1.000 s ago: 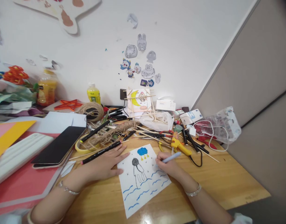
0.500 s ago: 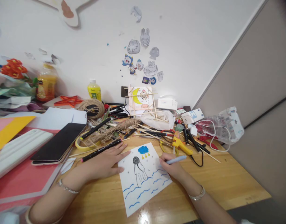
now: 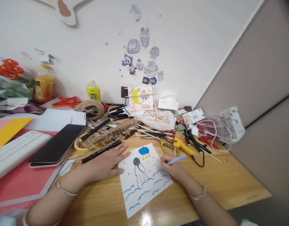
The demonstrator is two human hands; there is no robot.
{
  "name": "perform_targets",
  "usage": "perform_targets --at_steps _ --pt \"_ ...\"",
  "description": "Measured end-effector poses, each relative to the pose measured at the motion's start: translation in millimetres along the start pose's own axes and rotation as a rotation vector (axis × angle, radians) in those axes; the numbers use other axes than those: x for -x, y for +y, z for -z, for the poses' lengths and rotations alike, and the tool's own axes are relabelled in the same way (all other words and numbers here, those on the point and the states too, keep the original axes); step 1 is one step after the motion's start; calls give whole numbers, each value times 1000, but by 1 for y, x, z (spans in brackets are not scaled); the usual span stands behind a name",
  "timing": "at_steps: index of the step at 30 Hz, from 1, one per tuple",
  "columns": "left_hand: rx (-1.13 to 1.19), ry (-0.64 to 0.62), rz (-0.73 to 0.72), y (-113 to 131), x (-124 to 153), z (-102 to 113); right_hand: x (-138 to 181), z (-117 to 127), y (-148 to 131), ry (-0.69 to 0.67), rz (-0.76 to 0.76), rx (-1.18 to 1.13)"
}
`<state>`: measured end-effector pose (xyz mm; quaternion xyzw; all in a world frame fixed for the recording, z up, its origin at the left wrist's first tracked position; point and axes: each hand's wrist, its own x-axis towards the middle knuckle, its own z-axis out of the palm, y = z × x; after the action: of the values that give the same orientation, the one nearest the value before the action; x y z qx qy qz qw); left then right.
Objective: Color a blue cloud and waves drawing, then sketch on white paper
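Note:
A white sheet of paper [image 3: 135,201] lies tilted on the wooden table, bearing a drawn figure with dark hair, a blue cloud with yellow stars and blue waves. My left hand [image 3: 109,161] rests flat with fingers stretched, its fingertips and thumb on the sheet's left edge. At the sheet's right edge, my right hand [image 3: 171,166] is closed around a pale blue pen [image 3: 178,159]; the pen's tip is hidden behind the fingers. A black marker [image 3: 100,152] lies just beyond my left hand.
Behind the sheet are a yellow glue gun [image 3: 182,146], twine [image 3: 111,131], thin wooden sticks and several black markers. To the left lie a black tablet [image 3: 58,144] and a white case [image 3: 19,153]. Bottles [image 3: 93,91] stand by the wall. A plastic bag [image 3: 229,125] is at right.
The whole view has shifted slightly, so things appear a little further left. Both hands keep about the same places on the paper, and the drawing looks the same.

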<state>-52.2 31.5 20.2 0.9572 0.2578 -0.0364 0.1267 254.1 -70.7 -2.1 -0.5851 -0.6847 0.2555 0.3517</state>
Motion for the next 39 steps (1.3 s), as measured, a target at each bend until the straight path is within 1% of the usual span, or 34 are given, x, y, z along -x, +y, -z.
perform_targets --at_steps 4,13,19,23,26,33,36,39 --pt "0 -1 -2 0 0 0 0 1 -2 23 -18 17" --pt "8 26 -14 -3 0 -2 0 1 -6 48 23 -9" --pt "18 17 -1 -1 0 -1 0 2 -7 46 19 -45" --pt "11 19 -3 0 -1 0 0 3 -8 13 6 -49" --pt "9 13 6 0 0 0 0 2 -9 22 8 -36" --pt "71 38 -11 -1 0 2 -1 2 -7 22 -26 -76" --pt "84 68 -1 0 -2 2 -3 2 -8 81 -38 -115" --pt "100 115 9 0 -5 2 -6 5 -11 220 -30 -138"
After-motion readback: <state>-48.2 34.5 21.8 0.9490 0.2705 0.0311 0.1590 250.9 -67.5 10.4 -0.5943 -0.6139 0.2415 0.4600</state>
